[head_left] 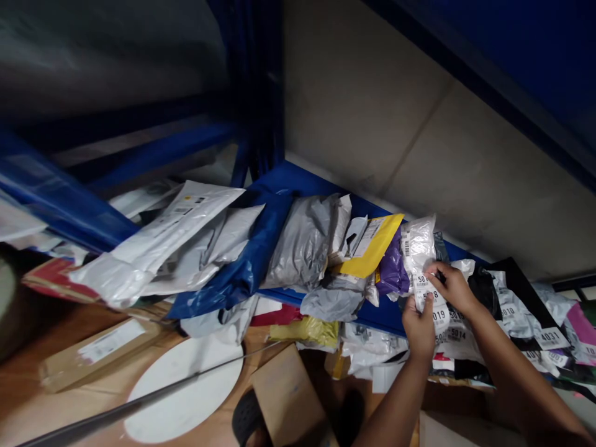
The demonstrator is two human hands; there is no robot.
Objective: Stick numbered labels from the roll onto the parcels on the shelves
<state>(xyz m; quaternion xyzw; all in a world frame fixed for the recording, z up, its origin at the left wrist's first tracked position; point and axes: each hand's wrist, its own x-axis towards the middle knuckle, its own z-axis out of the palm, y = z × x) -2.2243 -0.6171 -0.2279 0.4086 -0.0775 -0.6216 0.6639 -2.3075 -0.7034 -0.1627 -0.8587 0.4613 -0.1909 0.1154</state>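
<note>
Above the blue shelf's edge (379, 316), both hands (418, 329) (451, 288) pinch a label strip (421, 289), open room overhead.

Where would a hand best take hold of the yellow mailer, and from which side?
Probably by its upper edge, pinched between thumb and fingers from above: the yellow mailer looks flat and lies tilted, its top right corner sticking out, while the purple bag crowds its right side and a grey bag its lower end.

We see a blue shelf (300, 177), a grey parcel (302, 242) between its back corner and front edge, a yellow envelope (367, 257) near its back edge, a dark pole (116, 407) across a white oval (186, 406) below its front edge
</note>
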